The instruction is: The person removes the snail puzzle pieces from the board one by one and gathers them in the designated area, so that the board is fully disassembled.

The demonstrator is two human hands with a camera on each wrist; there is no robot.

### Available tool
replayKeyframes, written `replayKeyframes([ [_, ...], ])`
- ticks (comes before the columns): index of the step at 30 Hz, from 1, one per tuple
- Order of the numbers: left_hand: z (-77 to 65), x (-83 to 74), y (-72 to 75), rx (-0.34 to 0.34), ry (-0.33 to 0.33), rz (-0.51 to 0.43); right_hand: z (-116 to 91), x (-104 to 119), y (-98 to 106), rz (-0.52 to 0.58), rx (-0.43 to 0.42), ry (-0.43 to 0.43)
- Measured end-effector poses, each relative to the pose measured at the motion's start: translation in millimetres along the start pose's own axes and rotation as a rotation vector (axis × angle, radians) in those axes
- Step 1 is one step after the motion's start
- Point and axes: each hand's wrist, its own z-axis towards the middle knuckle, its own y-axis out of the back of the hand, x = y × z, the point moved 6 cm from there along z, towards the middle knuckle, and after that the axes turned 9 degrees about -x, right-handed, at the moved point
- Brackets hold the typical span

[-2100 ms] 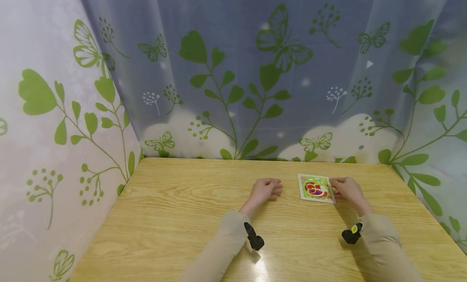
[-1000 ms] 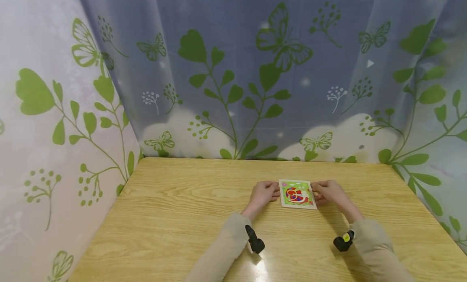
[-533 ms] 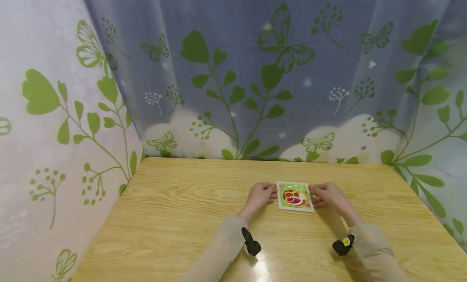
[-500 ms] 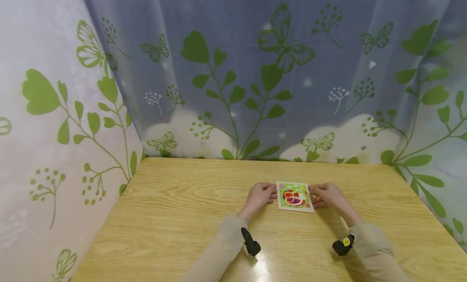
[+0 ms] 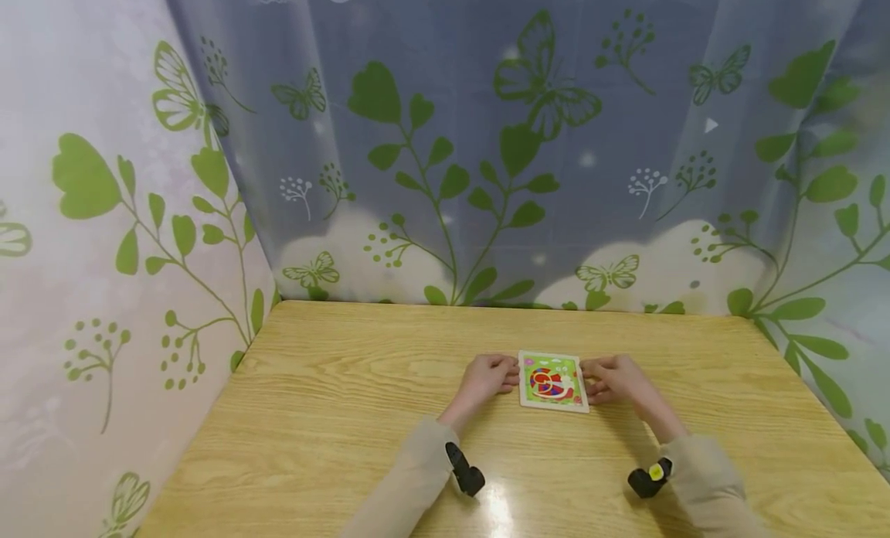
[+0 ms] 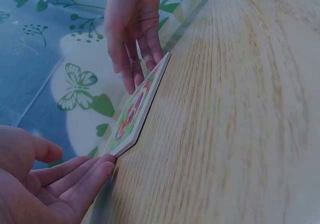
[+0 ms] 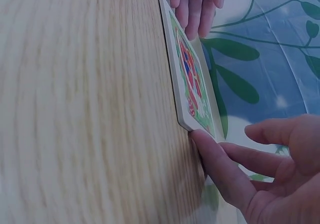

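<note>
A square snail puzzle board (image 5: 554,382) with a pale wooden rim lies flat on the wooden table between the two hands. Its picture is a red and blue snail on green. The left hand (image 5: 489,376) is at the board's left side; in the left wrist view its extended fingertips (image 6: 105,165) meet the edge and its thumb stands off the board. On the opposite side is the right hand (image 5: 617,379). Its fingers (image 7: 212,149) lie against the near edge in the right wrist view, with the thumb raised apart from the board.
The wooden table (image 5: 334,383) reaches back to a blue curtain (image 5: 445,136) printed with green leaves and butterflies. A paler printed cloth (image 5: 90,275) hangs along the left side. Each sleeve carries a black wrist camera, such as the left one (image 5: 464,470).
The puzzle board has slid left and slightly nearer with the right hand alongside it, from well right of the left hand to between both hands. Lately the left hand has also shifted slightly left.
</note>
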Motion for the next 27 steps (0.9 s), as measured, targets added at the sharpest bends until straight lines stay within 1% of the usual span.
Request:
replayKeyframes([
  [7, -6.6, 3.3, 12.9, 0.009, 0.005, -0.048, -4.8, 1.9, -12.0, 0.020, 0.010, -0.005],
  [12, -8.5, 7.2, 20.6, 0.011, 0.010, -0.048, -8.8, 4.7, -20.0, 0.041, 0.016, 0.006],
  [19, -11.2, 12.1, 32.1, 0.008, 0.034, -0.054, -12.6, 9.2, -31.2, 0.047, 0.014, 0.008],
  [27, -21.1, 11.6, 45.7, 0.005, 0.032, -0.073, -14.6, 13.8, -43.4, 0.053, 0.018, 0.001],
])
